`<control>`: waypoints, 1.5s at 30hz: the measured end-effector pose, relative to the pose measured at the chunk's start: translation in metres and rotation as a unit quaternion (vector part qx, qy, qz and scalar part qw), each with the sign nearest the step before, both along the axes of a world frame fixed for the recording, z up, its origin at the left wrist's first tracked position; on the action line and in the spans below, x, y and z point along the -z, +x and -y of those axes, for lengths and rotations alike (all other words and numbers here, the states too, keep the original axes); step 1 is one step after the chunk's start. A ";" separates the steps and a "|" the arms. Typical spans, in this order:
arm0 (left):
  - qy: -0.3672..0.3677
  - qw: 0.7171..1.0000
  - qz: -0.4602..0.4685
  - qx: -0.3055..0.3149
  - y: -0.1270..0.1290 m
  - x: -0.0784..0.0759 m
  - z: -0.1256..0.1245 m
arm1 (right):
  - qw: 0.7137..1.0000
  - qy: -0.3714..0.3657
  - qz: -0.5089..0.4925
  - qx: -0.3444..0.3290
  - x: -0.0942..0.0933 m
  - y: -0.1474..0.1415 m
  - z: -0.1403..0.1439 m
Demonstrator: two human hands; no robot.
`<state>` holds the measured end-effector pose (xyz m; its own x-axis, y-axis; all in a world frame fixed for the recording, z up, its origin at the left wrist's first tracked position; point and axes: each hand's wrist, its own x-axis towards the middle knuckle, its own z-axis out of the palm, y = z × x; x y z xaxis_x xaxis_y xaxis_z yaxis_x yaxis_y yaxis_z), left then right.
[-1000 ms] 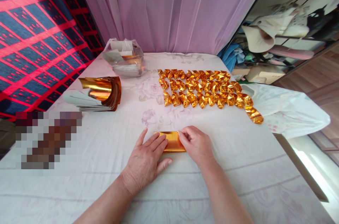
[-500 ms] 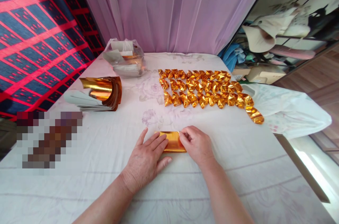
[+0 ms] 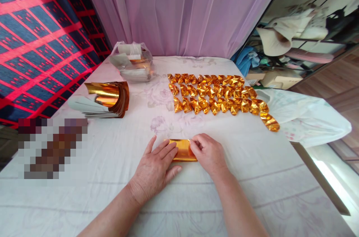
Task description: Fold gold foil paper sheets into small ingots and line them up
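A folded piece of gold foil paper (image 3: 183, 150) lies flat on the cloth in front of me, a narrow rectangle with its long side running left to right. My left hand (image 3: 155, 166) rests palm down over its left end, fingers stretched and the thumb apart. At the right end, my right hand (image 3: 209, 153) is closed, its thumb and forefinger pinching the paper's upper right corner. Beyond the hands, several folded gold foil pieces (image 3: 214, 105) stand in three rows, with a few trailing off at the near right.
A bent stack of gold foil sheets (image 3: 126, 98) stands at the left, behind a pixelated patch. Farther back sits a clear plastic bag (image 3: 131, 65) of paper. A white plastic bag (image 3: 311, 115) hangs at the table's right edge, near shelves (image 3: 311, 40). A purple curtain (image 3: 179, 12) closes the back.
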<state>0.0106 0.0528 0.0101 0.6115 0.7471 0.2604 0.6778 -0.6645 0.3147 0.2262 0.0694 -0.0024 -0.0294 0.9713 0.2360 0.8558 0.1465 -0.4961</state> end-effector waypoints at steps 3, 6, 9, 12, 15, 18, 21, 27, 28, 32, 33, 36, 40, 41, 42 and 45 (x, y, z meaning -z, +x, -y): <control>-0.004 1.000 0.003 -0.004 0.000 0.000 0.000 | 1.000 -0.001 0.002 0.001 0.000 0.000 0.000; 0.000 1.000 0.003 -0.006 0.000 0.001 0.000 | 1.000 0.001 0.001 0.000 0.000 0.000 0.000; 0.010 1.000 -0.002 -0.005 0.000 0.002 0.000 | 1.000 -0.002 -0.006 0.004 0.000 -0.001 0.000; 0.021 1.000 -0.011 -0.005 0.000 0.002 0.000 | 1.000 -0.007 -0.028 0.011 0.001 -0.001 0.000; 0.027 0.999 -0.016 -0.008 0.000 0.002 0.000 | 0.999 -0.004 -0.048 0.019 0.001 -0.001 0.000; 0.024 0.999 -0.021 -0.010 0.001 0.001 0.000 | 0.999 -0.012 -0.048 0.008 -0.001 0.000 0.000; 0.018 1.000 -0.023 -0.012 0.002 0.000 0.001 | 0.999 -0.021 -0.043 -0.015 -0.004 0.001 0.000; 0.019 0.999 -0.008 -0.030 0.005 0.003 0.003 | 0.998 -0.033 -0.023 -0.057 -0.008 0.006 0.000; 0.019 0.999 -0.006 -0.032 0.006 0.004 0.003 | 0.997 -0.037 -0.022 -0.062 -0.009 0.006 0.000; 0.017 0.999 -0.003 -0.035 0.006 0.003 0.004 | 0.995 -0.060 -0.038 -0.072 -0.012 0.006 0.000; 0.017 0.999 -0.003 -0.035 0.006 0.003 0.004 | 0.995 -0.068 -0.039 -0.069 -0.013 0.005 0.001; 0.019 0.999 -0.007 -0.034 0.006 0.002 0.004 | 0.994 -0.094 -0.033 -0.053 -0.016 0.003 0.001; 0.019 0.999 -0.011 -0.038 0.006 0.002 0.004 | 0.991 -0.113 -0.030 -0.058 -0.019 0.004 0.003; 0.020 0.999 -0.012 -0.039 0.006 0.002 0.004 | 0.991 -0.115 -0.031 -0.062 -0.020 0.005 0.003; 0.020 0.999 -0.013 -0.039 0.007 0.002 0.004 | 0.990 -0.118 -0.033 -0.065 -0.020 0.005 0.003; 0.019 0.999 -0.016 -0.038 0.007 0.001 0.004 | 0.989 -0.123 -0.031 -0.081 -0.023 0.007 0.004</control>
